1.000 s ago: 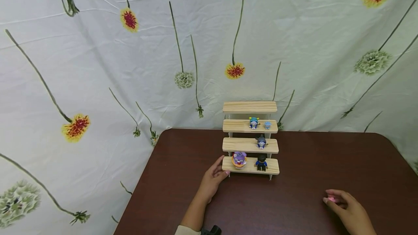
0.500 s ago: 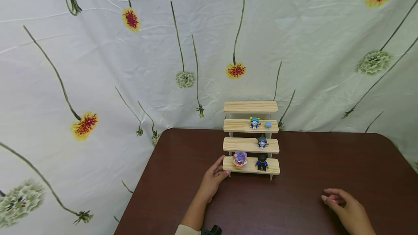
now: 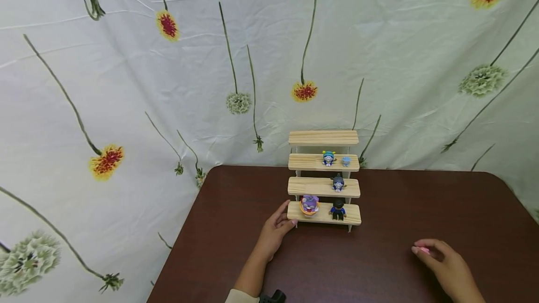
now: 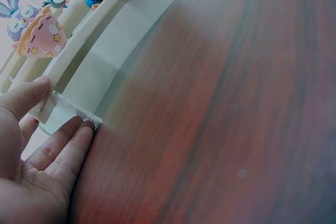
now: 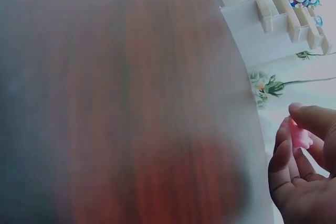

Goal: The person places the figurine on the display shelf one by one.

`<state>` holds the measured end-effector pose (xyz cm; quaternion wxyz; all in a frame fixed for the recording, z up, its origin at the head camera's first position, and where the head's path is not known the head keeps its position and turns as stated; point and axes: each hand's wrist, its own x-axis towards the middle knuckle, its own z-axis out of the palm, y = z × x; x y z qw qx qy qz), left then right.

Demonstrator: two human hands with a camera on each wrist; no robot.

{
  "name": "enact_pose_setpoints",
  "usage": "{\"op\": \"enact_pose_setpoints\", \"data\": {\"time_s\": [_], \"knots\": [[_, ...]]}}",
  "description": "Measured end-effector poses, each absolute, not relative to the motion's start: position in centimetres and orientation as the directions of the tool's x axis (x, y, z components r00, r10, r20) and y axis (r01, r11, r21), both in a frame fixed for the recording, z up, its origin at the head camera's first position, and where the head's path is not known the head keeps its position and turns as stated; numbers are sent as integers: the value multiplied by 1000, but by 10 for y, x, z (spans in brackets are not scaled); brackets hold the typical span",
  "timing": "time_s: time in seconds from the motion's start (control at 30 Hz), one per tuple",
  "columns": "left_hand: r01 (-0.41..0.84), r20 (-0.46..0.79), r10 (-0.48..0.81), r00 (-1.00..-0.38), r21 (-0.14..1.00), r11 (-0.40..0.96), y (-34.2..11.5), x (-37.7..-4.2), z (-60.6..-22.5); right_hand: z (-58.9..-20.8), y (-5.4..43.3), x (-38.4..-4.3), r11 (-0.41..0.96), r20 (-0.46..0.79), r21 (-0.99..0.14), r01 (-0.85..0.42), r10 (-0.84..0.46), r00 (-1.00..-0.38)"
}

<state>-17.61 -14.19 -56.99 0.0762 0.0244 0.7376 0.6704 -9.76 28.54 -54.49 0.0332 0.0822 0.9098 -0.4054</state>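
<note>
A tiered wooden display stand (image 3: 324, 186) with clear supports stands at the table's back. My left hand (image 3: 271, 234) holds the left end of its lowest step; in the left wrist view the thumb (image 4: 32, 95) lies at the board's end and other fingers reach the clear support. On that step sit a purple rabbit-eared figure (image 3: 309, 204) in a pink and orange base and a black-haired toy figure (image 3: 338, 210) in blue and black. Off to the right, my right hand (image 3: 447, 265) pinches a small pink piece (image 5: 300, 136) between thumb and fingertips, partly hidden by them.
A grey-capped figure (image 3: 338, 183) sits on the second step. Above it are a figure with a teal hat (image 3: 328, 158) and a small light-blue piece (image 3: 345, 161). A flowered white cloth (image 3: 189, 83) hangs behind the dark brown table (image 3: 396, 214).
My right hand has moved slightly left and up with the pink piece, which shows more clearly now than half a second ago. The left hand keeps its place on the stand.
</note>
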Motion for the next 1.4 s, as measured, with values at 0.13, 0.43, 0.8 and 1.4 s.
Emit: {"op": "enact_pose_setpoints", "data": {"time_s": [0.13,0.43,0.8,1.4], "knots": [[-67,-80,137,-987,993,101,-142,-177,-570,-543,281,-100,644,-49,-759,101,99,-994],[-64,-75,139,-987,994,88,-142,-178,-570,-533,271,-109,600,61,-800,-9,66,-996],[-72,-86,138,-987,992,105,-142,-178,-570,-520,267,-117,591,94,-805,-41,60,-994],[-72,-87,142,-986,991,110,-143,-176,-568,-504,252,-137,595,263,-774,-216,-7,-965]]}}
